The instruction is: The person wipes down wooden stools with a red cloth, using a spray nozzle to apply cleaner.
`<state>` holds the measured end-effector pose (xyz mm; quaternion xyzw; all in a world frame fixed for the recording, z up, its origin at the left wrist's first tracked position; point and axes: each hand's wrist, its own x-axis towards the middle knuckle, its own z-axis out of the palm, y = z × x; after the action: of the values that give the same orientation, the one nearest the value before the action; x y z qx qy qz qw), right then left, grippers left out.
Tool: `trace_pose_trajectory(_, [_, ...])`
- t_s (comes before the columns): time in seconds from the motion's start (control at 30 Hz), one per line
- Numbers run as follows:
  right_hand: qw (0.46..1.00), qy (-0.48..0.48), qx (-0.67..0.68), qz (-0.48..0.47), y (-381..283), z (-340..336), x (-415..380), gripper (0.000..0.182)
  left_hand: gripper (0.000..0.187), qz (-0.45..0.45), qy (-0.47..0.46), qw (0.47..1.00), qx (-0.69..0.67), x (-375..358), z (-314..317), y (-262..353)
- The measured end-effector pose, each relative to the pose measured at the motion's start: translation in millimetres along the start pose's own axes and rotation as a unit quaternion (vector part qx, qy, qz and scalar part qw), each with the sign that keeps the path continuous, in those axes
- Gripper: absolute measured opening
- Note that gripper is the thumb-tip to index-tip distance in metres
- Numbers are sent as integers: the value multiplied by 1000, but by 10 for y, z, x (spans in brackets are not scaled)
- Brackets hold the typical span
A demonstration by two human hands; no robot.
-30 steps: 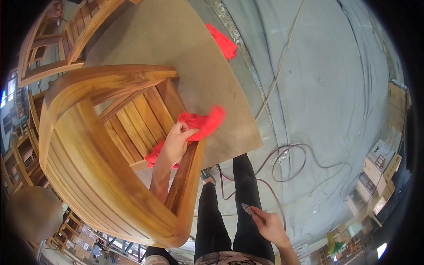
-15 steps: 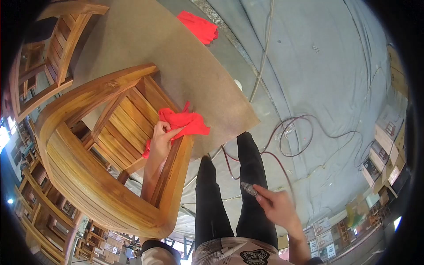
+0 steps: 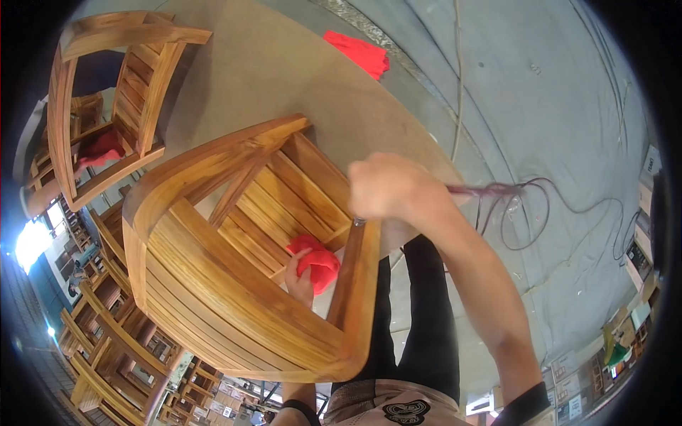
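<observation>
A wooden chair frame (image 3: pixel 213 277) with a slatted panel (image 3: pixel 266 213) lies on the brown board-topped table (image 3: pixel 284 64). Inside the frame, my left hand (image 3: pixel 298 280) grips a bunched red cloth (image 3: pixel 320 270) near the slats' lower edge. Above the frame's right-hand rail (image 3: pixel 361 284) is my right hand (image 3: pixel 387 186), blurred and closed around an air hose. The hose's metal end (image 3: pixel 359 221) peeks out below the fist, close to the rail. Its dark red line (image 3: pixel 490 189) trails off to the right.
A second wooden frame (image 3: pixel 149 92) stands at upper left, where another person's arm (image 3: pixel 44 199) reaches beside a red cloth (image 3: pixel 103 149). Another red cloth (image 3: pixel 359 53) lies past the table edge. Hose loops (image 3: pixel 529 213) cross the grey floor covering. Stacked wooden furniture (image 3: pixel 106 334) is at lower left.
My right hand has risen from beside my leg to the frame's right rail, bringing the hose end. My left hand and red cloth have moved down inside the frame. The view has shifted.
</observation>
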<state>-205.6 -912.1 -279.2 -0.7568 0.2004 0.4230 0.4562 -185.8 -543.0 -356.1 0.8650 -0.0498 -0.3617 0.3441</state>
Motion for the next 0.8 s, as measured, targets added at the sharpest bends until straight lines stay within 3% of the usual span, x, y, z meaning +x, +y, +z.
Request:
trace_pose_trajectory(0.03, [999,-40,-27,-4,-162,-101,135,26,48,-85,60,970,-219,28,68,78])
trace_pose_trajectory(0.07, [995,-81,-52,-4,-298,-159,257,28,48,-166,113,883,-424,54,95,97])
trace_pose_trajectory(0.1, [991,-118,-63,-1,-394,-170,446,27,37,-84,24,861,-502,136,63,-85])
trace_pose_trajectory(0.13, [985,-155,-71,4,-456,-144,586,27,39,-112,55,859,-497,182,104,-38])
trace_pose_trajectory(0.2, [986,-137,-100,6,-554,-165,555,26,43,-168,114,851,-484,302,240,202])
trace_pose_trajectory(0.33, [978,-194,-81,-13,-510,-186,641,24,48,-114,31,916,-384,425,422,353])
trace_pose_trajectory(0.37, [984,-150,-91,16,-473,-153,610,22,45,-86,-8,938,-335,460,464,352])
trace_pose_trajectory(0.4, [990,-105,-97,11,-408,-140,563,20,42,-58,-48,956,-285,504,519,355])
trace_pose_trajectory(0.43, [993,-60,-100,7,-335,-141,481,20,41,26,-98,976,-191,558,615,381])
trace_pose_trajectory(0.47, [995,-14,-101,4,-247,-141,387,22,41,110,-148,978,-93,627,738,427])
trace_pose_trajectory(0.5, [997,-26,-65,-11,-140,-177,295,21,42,194,-199,961,7,698,822,455])
trace_pose_trajectory(0.53, [999,-39,-28,-25,-20,-183,201,20,41,169,-203,964,-14,750,859,443])
trace_pose_trajectory(0.63, [997,55,-46,17,295,-100,-168,17,42,111,-191,974,-47,772,919,381])
trace_pose_trajectory(0.73, [992,114,2,61,487,69,-696,15,42,69,-195,962,-177,576,790,528])
trace_pose_trajectory(0.8, [977,199,47,64,573,198,-952,14,43,-22,-211,967,142,498,522,522])
